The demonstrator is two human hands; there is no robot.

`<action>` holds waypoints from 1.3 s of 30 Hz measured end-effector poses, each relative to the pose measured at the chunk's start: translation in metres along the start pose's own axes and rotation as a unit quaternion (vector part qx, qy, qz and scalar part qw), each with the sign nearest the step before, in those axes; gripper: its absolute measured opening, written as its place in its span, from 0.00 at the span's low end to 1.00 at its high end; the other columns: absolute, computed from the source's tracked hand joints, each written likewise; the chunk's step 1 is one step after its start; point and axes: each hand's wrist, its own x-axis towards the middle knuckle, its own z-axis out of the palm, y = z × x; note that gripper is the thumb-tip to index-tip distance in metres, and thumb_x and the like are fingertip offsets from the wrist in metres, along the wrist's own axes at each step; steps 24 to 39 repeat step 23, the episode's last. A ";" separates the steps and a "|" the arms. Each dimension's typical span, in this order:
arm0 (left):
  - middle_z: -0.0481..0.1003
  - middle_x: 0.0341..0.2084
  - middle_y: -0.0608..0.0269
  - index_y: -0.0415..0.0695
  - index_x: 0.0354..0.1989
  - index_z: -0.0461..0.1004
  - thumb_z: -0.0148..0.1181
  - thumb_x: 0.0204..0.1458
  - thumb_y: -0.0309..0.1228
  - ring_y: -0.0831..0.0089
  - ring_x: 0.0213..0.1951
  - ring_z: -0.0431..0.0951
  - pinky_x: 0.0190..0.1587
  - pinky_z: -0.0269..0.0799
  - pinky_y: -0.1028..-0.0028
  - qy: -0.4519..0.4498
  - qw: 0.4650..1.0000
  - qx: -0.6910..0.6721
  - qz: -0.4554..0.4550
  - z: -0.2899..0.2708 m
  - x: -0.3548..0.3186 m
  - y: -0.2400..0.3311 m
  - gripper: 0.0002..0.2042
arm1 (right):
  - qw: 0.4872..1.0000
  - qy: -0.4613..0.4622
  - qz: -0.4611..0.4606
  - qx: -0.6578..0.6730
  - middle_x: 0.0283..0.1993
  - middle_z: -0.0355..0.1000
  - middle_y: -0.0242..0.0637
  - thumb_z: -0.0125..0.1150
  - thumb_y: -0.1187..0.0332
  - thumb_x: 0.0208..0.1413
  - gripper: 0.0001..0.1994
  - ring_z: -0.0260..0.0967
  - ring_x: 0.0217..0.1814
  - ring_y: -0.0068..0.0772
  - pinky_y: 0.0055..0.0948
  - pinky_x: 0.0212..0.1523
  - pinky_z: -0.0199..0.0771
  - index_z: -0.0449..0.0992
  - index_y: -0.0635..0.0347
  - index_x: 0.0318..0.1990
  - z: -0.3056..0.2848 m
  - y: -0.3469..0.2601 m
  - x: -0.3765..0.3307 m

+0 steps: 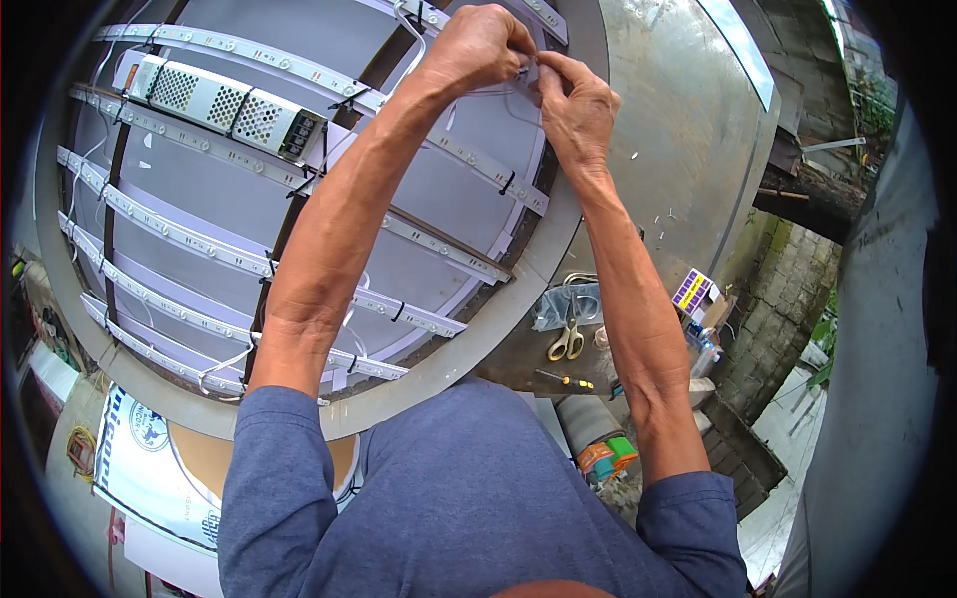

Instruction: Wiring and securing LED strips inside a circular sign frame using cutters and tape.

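Both my hands meet over the far rim of a large round metal frame (498,344), close together. Fingertips of my left hand (480,48) are closed in a pinch on a thin white wire (490,93), whose end is mostly hidden by the fingers. My right hand (578,112) pinches at the same spot, thumb and forefinger closed on it. Rows of LED strips (199,229) cross the inside of the frame, fastened to dark crossbars with black ties. A perforated metal power supply (224,108) is strapped among them, left of my left forearm.
On the metal worktop (668,149) right of the frame lie small white scraps. Nearer me are scissors (566,342), a clear plastic bag (566,307), a yellow-handled screwdriver (565,380) and a purple-and-yellow box (692,291). A printed white sheet (150,478) is below the frame at left.
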 end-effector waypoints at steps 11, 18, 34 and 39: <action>0.84 0.35 0.49 0.37 0.49 0.81 0.71 0.48 0.28 0.65 0.37 0.86 0.46 0.81 0.71 -0.010 0.993 -0.068 -0.093 -0.014 -0.008 0.004 0.18 | 0.999 -0.007 0.026 0.017 0.31 0.82 0.44 0.66 0.71 0.56 0.07 0.80 0.30 0.33 0.30 0.35 0.78 0.84 0.63 0.40 0.006 -0.010 0.000; 0.84 0.34 0.49 0.37 0.52 0.77 0.67 0.52 0.27 0.64 0.39 0.86 0.47 0.80 0.68 -0.017 0.997 -0.003 -0.076 -0.013 -0.002 0.005 0.18 | 0.999 -0.016 0.005 0.036 0.32 0.82 0.44 0.68 0.70 0.54 0.09 0.79 0.29 0.32 0.30 0.35 0.77 0.85 0.61 0.42 0.010 -0.008 0.004; 0.85 0.35 0.51 0.39 0.54 0.76 0.66 0.54 0.30 0.63 0.41 0.86 0.49 0.80 0.66 -0.038 0.997 0.014 -0.065 -0.016 0.002 0.002 0.19 | 0.999 -0.030 0.031 0.034 0.35 0.83 0.44 0.69 0.69 0.54 0.10 0.79 0.30 0.33 0.29 0.37 0.78 0.86 0.61 0.42 0.009 -0.015 0.006; 0.85 0.35 0.51 0.39 0.54 0.76 0.66 0.54 0.30 0.63 0.41 0.86 0.49 0.80 0.66 -0.038 0.997 0.014 -0.065 -0.016 0.002 0.002 0.19 | 0.999 -0.030 0.031 0.034 0.35 0.83 0.44 0.69 0.69 0.54 0.10 0.79 0.30 0.33 0.29 0.37 0.78 0.86 0.61 0.42 0.009 -0.015 0.006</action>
